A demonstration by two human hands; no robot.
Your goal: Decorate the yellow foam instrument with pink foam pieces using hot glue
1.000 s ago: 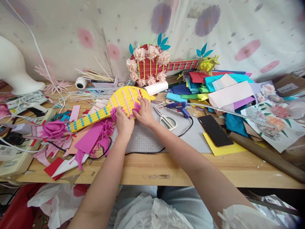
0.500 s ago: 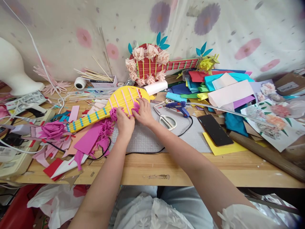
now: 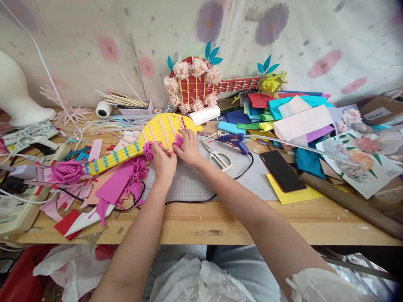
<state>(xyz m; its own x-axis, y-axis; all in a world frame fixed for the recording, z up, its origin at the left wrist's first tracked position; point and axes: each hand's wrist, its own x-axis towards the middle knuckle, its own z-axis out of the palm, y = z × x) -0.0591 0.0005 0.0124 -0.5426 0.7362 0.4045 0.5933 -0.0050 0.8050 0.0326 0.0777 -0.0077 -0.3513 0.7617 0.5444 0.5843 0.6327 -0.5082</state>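
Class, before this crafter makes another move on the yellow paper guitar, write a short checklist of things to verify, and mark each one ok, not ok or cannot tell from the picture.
1. Both hands on the work: left hand and right hand press at the lower edge of the yellow guitar. Ok.
2. Magenta flowers seated on the guitar body: one shows beside each hand. Bond firm: cannot tell.
3. Guitar supported: its body lies partly on the grey cutting mat, neck over paper scraps. Ok.
4. Glue gun lies close to the right, cord trailing across the mat. Hot or not: cannot tell.
5. Scissors lie open-bladed near the right forearm. Not ok.
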